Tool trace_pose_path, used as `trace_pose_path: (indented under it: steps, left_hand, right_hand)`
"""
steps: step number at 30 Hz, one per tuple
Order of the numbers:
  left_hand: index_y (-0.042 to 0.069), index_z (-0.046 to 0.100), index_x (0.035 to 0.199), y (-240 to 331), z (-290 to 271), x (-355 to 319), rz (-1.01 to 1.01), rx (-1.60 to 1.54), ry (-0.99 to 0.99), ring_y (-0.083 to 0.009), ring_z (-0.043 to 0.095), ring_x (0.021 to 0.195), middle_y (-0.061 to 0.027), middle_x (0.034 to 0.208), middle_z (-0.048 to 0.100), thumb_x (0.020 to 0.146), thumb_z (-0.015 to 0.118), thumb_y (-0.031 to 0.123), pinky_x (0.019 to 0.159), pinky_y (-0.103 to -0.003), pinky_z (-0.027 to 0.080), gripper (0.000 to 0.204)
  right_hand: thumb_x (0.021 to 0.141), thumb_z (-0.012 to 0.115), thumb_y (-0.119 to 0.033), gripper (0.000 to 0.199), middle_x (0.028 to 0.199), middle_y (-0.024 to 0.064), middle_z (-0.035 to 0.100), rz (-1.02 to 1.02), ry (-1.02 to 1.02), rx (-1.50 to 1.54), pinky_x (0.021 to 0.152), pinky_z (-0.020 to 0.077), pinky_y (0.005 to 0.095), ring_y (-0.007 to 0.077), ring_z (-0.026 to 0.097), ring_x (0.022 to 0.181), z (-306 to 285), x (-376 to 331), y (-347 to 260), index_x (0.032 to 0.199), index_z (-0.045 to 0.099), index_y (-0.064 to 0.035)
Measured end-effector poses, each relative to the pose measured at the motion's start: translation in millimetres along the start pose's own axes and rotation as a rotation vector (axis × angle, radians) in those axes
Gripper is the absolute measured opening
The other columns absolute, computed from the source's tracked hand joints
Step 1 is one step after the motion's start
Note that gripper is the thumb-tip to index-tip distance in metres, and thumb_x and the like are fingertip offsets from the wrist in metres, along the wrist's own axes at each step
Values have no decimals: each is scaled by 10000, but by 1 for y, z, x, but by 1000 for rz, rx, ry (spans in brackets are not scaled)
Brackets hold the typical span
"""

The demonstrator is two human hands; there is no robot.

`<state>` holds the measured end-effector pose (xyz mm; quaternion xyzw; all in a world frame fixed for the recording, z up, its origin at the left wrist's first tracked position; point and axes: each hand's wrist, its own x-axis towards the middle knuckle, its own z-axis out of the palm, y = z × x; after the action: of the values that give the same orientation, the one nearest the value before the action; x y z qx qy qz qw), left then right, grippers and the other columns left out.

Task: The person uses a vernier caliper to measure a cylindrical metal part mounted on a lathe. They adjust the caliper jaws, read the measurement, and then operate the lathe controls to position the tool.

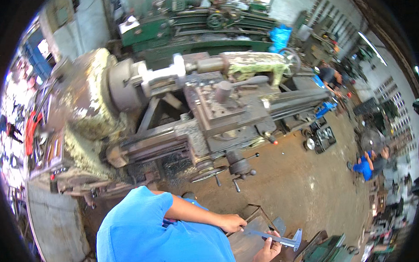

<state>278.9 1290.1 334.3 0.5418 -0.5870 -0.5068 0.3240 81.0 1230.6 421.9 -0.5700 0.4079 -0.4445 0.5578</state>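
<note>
Low in the view, in front of my blue shirt, I hold a metal vernier caliper [286, 241] across both hands, its jaws toward the right. My right hand [266, 254] grips it near the sliding jaw, thumb and fingers closed on the beam. At the narrow end, my left hand [232, 223] is closed around the tip of the beam. Beyond my hands stands a worn lathe [233, 118]. A shiny metal workpiece [163, 75] sits between its chuck [123, 84] and tailstock [255, 65], apart from my hands.
Under my hands is a box-like stand [247, 238]. A green machine [322, 257] lies to the right. The lathe's handwheel [209, 174] and levers stick out toward me. Behind is a green lathe [199, 26] with a blue bag [280, 37]. Two people crouch at right, near an open case [326, 136].
</note>
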Motion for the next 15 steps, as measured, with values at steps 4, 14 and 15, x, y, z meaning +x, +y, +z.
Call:
trace_pose_path:
  steps: [4,14,15]
  left_hand:
    - [13,613,1009,5,-5,-8,46,-86,190,-457,630,847,-259,863,646,965,615,243,726,-534,457,234]
    - [9,615,1080,13,-35,-44,-2,-186,431,-452,631,912,-254,966,662,974,612,261,763,-511,474,274]
    - [12,615,1097,13,-36,-48,-18,-200,430,-448,634,919,-254,982,664,977,608,265,771,-508,477,280]
  right_hand:
    - [952,636,-57,286,1074,166,676,-60,-214,-105,896,533,342,227,663,977,24,21,-5,1215,570,36]
    - [991,587,-58,133,1005,158,687,-123,-538,-62,885,530,363,229,672,938,109,41,-8,1085,595,36]
    - [995,569,-55,114,983,152,688,-123,-544,-67,868,534,363,232,676,912,118,41,-8,1064,595,31]
